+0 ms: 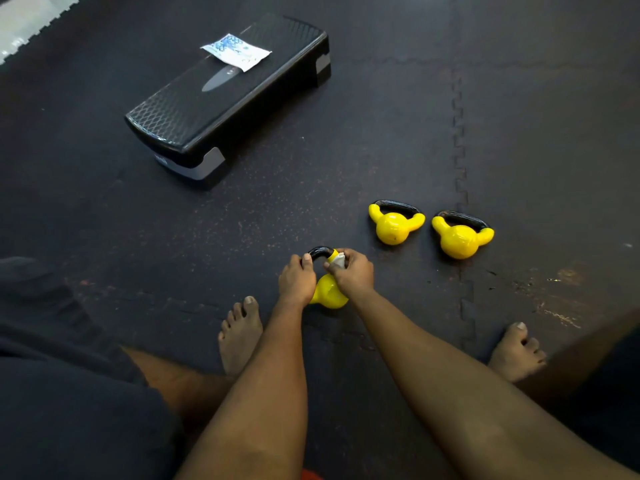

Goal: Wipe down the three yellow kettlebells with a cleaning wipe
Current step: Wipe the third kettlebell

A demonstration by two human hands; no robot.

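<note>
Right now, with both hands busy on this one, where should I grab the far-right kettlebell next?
Take the far-right kettlebell by its black handle, reaching down from above with fingers hooked through the loop. It stands upright on the mat, the handle arching over a round, smooth body that probably gives little purchase; its neighbour sits close on the left.

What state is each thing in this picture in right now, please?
nearest kettlebell: held by its handle in both hands.
left hand: grips the black handle.
right hand: pinches the cleaning wipe round the handle's end.
middle kettlebell: on the mat, untouched.
right kettlebell: on the mat, untouched.
wipe packet: lying flat on the step platform.
</note>
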